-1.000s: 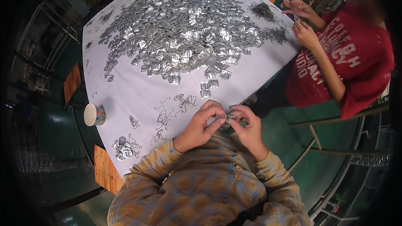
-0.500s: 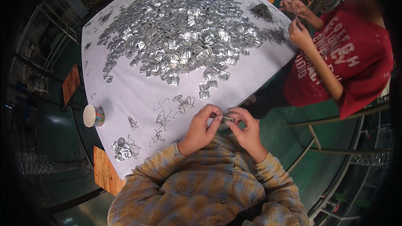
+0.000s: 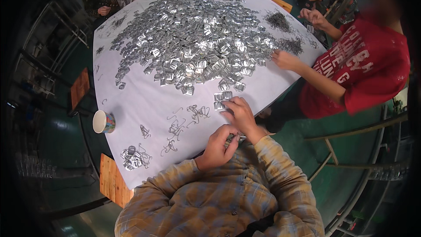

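At the near edge of the table, my left hand (image 3: 218, 147) is closed in a pinch on a small shiny metal buckle (image 3: 241, 137), mostly hidden by the fingers. My right hand (image 3: 242, 116) stretches forward over the white cloth, thumb and fingers apart. Its fingertips reach a small group of silver slotted buckles (image 3: 222, 95), partly covering the nearest one. To the left of my hands lie loose bent wire hooks (image 3: 176, 128). A big heap of the same silver buckles (image 3: 193, 39) spreads over the middle of the table.
A paper cup (image 3: 104, 122) stands at the left table edge. Below it are a small buckle pile (image 3: 131, 158) and a wooden stool (image 3: 115, 180). On the right, a person in a red shirt (image 3: 351, 70) reaches toward dark wire hooks (image 3: 290, 46). Other people's hands show at the far side.
My right hand has left my left hand and moved forward to the small buckle group. My left hand keeps its pinch. The red-shirted person has lowered one hand to the table.
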Tool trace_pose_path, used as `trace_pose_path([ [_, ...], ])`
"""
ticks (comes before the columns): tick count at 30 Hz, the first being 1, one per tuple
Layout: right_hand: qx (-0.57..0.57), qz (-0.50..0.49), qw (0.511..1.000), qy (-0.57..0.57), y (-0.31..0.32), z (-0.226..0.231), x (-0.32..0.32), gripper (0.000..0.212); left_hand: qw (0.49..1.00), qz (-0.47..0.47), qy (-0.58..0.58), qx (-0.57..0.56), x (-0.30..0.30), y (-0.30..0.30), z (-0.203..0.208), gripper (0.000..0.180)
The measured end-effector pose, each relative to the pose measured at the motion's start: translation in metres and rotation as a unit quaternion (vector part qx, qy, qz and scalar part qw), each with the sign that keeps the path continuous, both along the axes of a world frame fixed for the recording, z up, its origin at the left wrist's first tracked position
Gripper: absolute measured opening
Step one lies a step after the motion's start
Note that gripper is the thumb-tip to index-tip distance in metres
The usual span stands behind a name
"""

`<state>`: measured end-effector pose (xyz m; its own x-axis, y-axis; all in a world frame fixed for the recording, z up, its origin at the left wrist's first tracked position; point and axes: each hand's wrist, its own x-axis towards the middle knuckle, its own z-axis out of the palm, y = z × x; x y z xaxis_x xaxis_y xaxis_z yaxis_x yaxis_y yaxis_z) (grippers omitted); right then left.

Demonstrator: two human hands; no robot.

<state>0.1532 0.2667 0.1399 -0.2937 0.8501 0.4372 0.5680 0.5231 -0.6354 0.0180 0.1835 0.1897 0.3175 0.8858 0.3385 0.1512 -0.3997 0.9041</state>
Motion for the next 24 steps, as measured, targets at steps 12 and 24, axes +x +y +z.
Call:
trace_pose_path([
  [12,-0.214,-0.019,0.977,0.003,0.006,0.022,0.005,0.031,1.000,0.006,-0.001,0.016,0.005,-0.002,-0.005,0.012],
  [24,-0.360,0.013,0.825,0.436,-0.054,0.076,0.049,0.028,0.995,0.074,-0.034,-0.058,0.013,0.007,-0.004,0.010],
])
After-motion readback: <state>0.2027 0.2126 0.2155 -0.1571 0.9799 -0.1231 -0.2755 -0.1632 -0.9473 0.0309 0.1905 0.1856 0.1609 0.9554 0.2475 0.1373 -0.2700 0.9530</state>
